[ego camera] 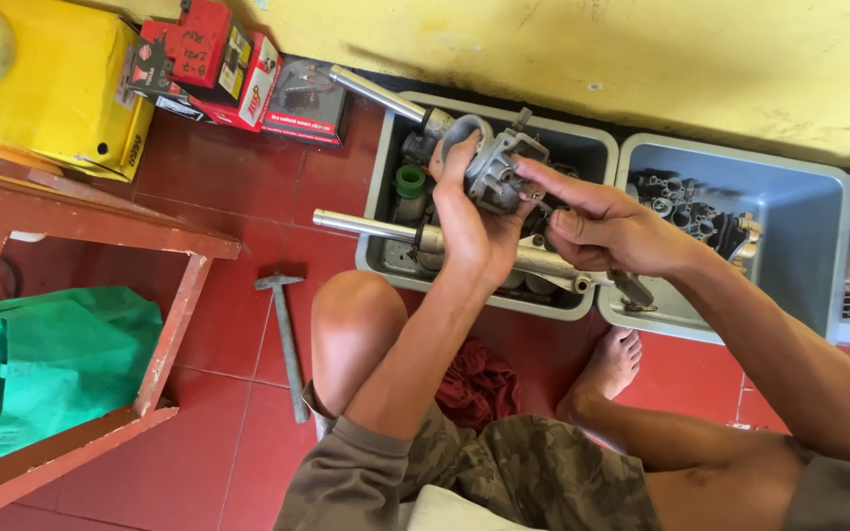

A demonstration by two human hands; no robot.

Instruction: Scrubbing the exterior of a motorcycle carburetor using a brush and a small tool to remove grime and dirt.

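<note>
My left hand (474,231) grips a grey metal carburettor (496,167) from below and holds it up over a grey plastic tub (594,143). From the right, my right hand (607,231) reaches in, its fingertips touching the carburettor's side and pinching something small that I cannot make out. The tub below holds two long chrome fork tubes (366,226), a green cap (410,181) and other metal parts.
A second grey tub (799,211) with metal parts stands to the right. A hammer (285,334) lies on the red tiled floor beside my knee. A wooden frame (174,324) with a green bag stands left. Red boxes (209,64) and a yellow box (61,79) sit against the yellow wall.
</note>
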